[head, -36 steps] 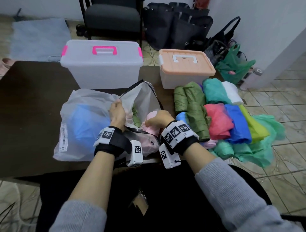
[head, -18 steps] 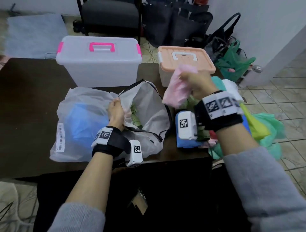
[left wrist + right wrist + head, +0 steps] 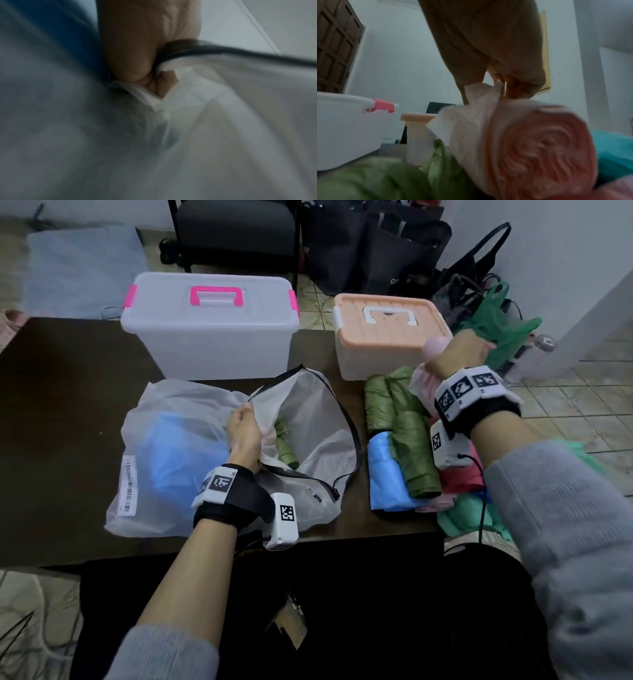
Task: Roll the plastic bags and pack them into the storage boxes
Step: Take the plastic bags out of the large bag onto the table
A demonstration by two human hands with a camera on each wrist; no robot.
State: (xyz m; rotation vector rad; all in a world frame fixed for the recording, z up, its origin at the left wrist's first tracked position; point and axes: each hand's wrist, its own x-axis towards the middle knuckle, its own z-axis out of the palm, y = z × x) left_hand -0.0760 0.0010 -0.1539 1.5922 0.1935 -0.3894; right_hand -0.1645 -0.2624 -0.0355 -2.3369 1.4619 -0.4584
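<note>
My left hand (image 3: 244,429) (image 3: 147,59) grips the rim of a translucent zip pouch (image 3: 308,419) (image 3: 223,121) and holds its mouth up; a green rolled bag (image 3: 285,446) lies inside. My right hand (image 3: 455,354) (image 3: 496,65) pinches a pink rolled bag (image 3: 422,378) (image 3: 530,142) by its loose end, over the pile of rolled bags (image 3: 404,446) at the table's right. Behind stand two lidded storage boxes: a clear box with pink handle (image 3: 212,326) (image 3: 347,128) and a box with a peach lid (image 3: 387,337) (image 3: 418,129).
A clear plastic bag with blue contents (image 3: 171,453) lies left of the pouch on the dark table (image 3: 61,392). Beyond the table are a chair (image 3: 233,220) and black bags (image 3: 373,241). A green bag (image 3: 500,326) sits on the tiled floor at right.
My right hand drew the pink rolled bag out of the pouch, lifted it and carried it right, now lowering it over the pile. The left hand kept its grip on the pouch.
</note>
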